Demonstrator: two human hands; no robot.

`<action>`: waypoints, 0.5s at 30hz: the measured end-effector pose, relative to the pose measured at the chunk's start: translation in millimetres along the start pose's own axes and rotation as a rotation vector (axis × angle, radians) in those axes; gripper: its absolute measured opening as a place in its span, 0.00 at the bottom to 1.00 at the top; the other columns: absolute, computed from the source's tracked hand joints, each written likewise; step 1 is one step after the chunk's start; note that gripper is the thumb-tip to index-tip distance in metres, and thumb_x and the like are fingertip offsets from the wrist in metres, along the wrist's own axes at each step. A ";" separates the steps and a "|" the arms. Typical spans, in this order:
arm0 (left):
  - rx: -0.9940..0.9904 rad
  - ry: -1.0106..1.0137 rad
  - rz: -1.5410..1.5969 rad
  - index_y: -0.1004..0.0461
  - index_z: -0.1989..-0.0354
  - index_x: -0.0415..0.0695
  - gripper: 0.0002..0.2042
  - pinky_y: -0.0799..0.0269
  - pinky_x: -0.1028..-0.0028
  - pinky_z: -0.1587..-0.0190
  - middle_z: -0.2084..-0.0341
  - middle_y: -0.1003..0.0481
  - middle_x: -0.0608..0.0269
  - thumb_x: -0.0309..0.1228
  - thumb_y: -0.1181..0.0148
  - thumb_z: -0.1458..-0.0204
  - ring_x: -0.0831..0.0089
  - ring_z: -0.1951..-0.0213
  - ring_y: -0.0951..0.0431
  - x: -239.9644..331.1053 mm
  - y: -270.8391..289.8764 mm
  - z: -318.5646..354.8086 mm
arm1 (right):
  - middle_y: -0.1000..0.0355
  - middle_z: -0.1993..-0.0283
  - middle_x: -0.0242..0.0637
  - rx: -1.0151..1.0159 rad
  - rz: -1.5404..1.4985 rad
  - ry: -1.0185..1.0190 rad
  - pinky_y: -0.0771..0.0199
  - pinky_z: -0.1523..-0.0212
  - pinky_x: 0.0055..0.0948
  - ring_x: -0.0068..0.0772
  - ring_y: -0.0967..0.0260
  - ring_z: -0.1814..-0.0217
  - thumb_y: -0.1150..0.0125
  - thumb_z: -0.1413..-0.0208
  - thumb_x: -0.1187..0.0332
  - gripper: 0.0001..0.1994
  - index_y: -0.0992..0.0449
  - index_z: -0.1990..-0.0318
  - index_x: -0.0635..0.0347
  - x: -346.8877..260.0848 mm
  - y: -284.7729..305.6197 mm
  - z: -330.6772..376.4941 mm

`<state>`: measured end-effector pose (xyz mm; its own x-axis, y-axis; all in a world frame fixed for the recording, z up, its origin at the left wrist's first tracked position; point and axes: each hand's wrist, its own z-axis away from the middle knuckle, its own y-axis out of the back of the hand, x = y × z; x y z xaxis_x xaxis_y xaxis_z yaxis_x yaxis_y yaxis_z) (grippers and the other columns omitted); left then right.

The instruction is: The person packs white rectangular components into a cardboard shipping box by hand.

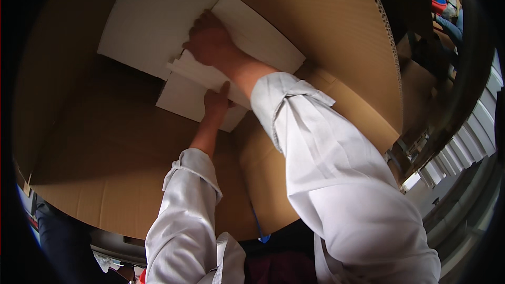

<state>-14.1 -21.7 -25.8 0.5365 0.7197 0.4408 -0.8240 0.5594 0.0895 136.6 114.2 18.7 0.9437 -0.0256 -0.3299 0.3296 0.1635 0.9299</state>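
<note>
Right hand [210,39] curled, left hand [214,104] extended, apart on white pieces [152,21] inside the box [342,21]; grip cannot be told. Even pressure should protect edges.

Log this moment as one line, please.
Left hand: on white panels, one finger extended | Right hand: on white panels, grip unclear | Around: open brown cardboard box

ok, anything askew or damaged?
Slightly odd: a small white tab juts out at the top of the lower white cardboard panel, below-left of the right hand, breaking the panel's outline. No spill or clear damage.
</note>
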 end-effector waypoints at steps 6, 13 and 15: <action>-0.068 0.003 -0.003 0.38 0.53 0.16 0.31 0.17 0.69 0.74 0.62 0.25 0.44 0.43 0.40 0.38 0.61 0.70 0.17 3.1 12.8 3.5 | 0.25 0.50 0.44 0.184 -0.126 -0.006 0.48 0.26 0.47 0.46 0.32 0.41 0.38 0.44 0.54 0.21 0.22 0.51 0.61 -17.4 -10.6 -2.1; -0.067 0.150 0.111 0.38 0.54 0.18 0.29 0.16 0.67 0.68 0.65 0.26 0.43 0.41 0.42 0.37 0.62 0.66 0.19 22.2 4.2 15.8 | 0.22 0.61 0.36 -0.108 -0.008 0.075 0.51 0.26 0.48 0.42 0.32 0.47 0.39 0.44 0.54 0.13 0.15 0.64 0.51 -8.5 -15.6 8.1; -0.103 0.151 0.118 0.38 0.56 0.17 0.29 0.16 0.67 0.68 0.66 0.26 0.46 0.41 0.41 0.37 0.63 0.65 0.20 17.5 11.5 11.6 | 0.23 0.66 0.36 -0.039 -0.023 0.064 0.48 0.27 0.46 0.42 0.31 0.49 0.40 0.45 0.56 0.12 0.17 0.69 0.52 -12.3 -10.6 6.5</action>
<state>-16.2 -7.4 -6.7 0.4646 0.8318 0.3036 -0.8641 0.5008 -0.0497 121.6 106.4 14.0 0.9315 0.0335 -0.3622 0.3486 0.2020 0.9153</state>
